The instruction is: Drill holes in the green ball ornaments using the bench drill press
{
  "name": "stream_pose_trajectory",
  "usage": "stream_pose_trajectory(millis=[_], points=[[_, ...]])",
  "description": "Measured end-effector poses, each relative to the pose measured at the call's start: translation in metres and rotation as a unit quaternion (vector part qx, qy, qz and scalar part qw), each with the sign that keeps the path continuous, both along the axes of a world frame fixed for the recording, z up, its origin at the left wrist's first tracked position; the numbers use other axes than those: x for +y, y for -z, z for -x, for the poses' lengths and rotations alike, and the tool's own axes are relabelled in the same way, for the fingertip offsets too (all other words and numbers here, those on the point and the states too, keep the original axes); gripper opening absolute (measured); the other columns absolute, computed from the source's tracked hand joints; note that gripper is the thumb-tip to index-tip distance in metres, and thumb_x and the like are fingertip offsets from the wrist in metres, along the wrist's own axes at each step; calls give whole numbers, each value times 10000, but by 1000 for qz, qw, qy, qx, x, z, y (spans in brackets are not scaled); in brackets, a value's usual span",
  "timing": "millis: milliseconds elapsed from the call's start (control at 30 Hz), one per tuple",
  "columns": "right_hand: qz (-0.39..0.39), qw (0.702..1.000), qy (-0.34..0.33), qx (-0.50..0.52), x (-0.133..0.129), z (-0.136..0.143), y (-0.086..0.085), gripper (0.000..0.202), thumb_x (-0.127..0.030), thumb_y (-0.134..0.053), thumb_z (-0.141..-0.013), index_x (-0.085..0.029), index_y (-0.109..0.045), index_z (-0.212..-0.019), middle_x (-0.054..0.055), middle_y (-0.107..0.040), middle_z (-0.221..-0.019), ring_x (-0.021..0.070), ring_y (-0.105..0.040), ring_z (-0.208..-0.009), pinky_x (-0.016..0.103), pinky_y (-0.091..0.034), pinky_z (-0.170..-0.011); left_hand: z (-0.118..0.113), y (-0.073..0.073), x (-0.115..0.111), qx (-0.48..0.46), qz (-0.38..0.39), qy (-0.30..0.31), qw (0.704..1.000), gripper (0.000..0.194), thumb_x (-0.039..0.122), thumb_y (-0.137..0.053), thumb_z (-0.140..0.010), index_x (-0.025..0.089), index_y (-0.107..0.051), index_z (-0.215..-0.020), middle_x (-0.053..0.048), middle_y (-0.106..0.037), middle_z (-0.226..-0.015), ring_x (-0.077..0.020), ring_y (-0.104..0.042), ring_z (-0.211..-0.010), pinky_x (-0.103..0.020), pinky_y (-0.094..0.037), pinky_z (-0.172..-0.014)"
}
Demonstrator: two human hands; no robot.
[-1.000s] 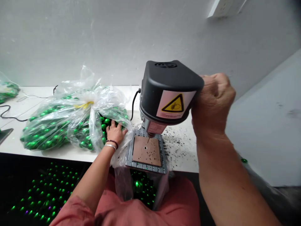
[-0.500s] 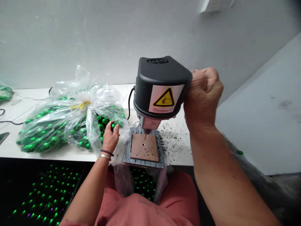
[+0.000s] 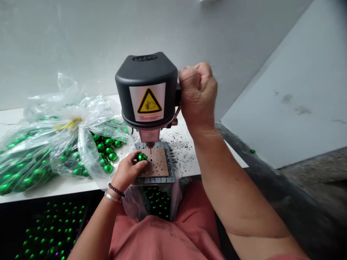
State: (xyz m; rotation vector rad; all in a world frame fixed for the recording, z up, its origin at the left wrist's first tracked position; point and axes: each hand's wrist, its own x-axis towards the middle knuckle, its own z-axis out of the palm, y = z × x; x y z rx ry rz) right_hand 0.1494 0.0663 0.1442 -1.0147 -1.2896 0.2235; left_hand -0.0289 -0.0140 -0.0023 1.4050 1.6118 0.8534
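Note:
My left hand (image 3: 130, 168) pinches a shiny green ball (image 3: 141, 157) between thumb and fingers, just left of the drill bit (image 3: 151, 150) and over the brown board (image 3: 157, 167). That board has a small hole and lies on the grey metal base (image 3: 170, 178) of a black bench drill press (image 3: 148, 76) with a yellow warning label. My right hand (image 3: 200, 95) is closed in a fist at the right side of the drill head, around a handle mostly hidden by the fingers; a bit of red shows there.
At the left, a clear plastic bag (image 3: 92, 144) of green balls, tied with yellow, lies open on the white table (image 3: 187, 159). Dark shavings are scattered right of the base. Many green balls (image 3: 48, 231) fill a dark container below, and more (image 3: 157, 204) lie beneath the drill.
My left hand has moved right from the bag to the board, bringing a green ball. My right hand stays at the drill's handle. The view has shifted to the right.

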Motion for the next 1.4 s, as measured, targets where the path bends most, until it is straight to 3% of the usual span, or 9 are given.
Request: stream_pose_trajectory(millis=[100,233,467,700,933,1067,1200,1400], points=[[21,999,10,-23,-3,-1,-2,302,-301,-427,-864,-195,-257,-638,-52,-263,-605,31,-285,-565,191,-308,-577,-4,2,5,113,-28,4,993,355,334,-645,-678,177,-592,-992,-42,-679,-904,-179,-625,-809,-286,-476,-705],[29,999,8,-18,-5,-1,-4,317,-294,-449,-860,-197,-254,-629,-47,-270,-610,35,-284,-571,187,-314,-569,-11,2,8,185,-26,37,982,357,304,-640,-685,185,-599,-1020,-46,-684,-930,-181,-626,-814,-289,-474,-729],[7,1000,9,-13,-2,-2,-2,291,-283,-435,-847,-202,-265,-624,-35,-295,-601,57,-301,-570,201,-343,-569,-20,0,15,234,-54,79,967,345,304,-627,-701,244,-642,-1039,7,-695,-901,-167,-623,-795,-263,-465,-764],[-2,1000,-4,2,-1,-2,-2,296,-281,-449,-829,-200,-262,-614,-34,-295,-595,60,-304,-568,216,-334,-573,-19,-1,24,282,-88,157,942,251,331,-623,-720,213,-668,-937,-34,-670,-995,-196,-611,-902,-275,-450,-817],[-19,999,-38,-11,-9,-7,1,305,-373,-463,-820,-195,-296,-637,-51,-288,-584,42,-296,-554,203,-302,-549,-20,0,20,295,-81,144,941,229,359,-606,-740,213,-663,-907,-34,-661,-979,-182,-596,-898,-271,-438,-807],[-79,993,23,-80,-36,-12,14,215,-300,-482,-802,-190,-353,-670,-62,-304,-581,34,-281,-534,187,-301,-525,-20,2,19,296,-86,139,941,239,371,-598,-749,204,-664,-906,-48,-656,-1005,-194,-598,-902,-285,-435,-805],[-135,975,97,-145,-66,-15,41,139,-169,-507,-758,-196,-393,-685,-66,-328,-569,36,-274,-501,191,-308,-497,-19,4,18,293,-95,138,941,244,379,-598,-751,211,-659,-917,-44,-654,-1020,-190,-601,-903,-273,-435,-789],[-156,960,128,-194,-82,-16,74,57,-166,-497,-750,-189,-445,-751,-56,-413,-595,43,-376,-529,200,-340,-499,-19,4,17,293,-93,143,941,208,365,-590,-759,212,-662,-879,-41,-655,-993,-187,-602,-875,-276,-436,-773]])
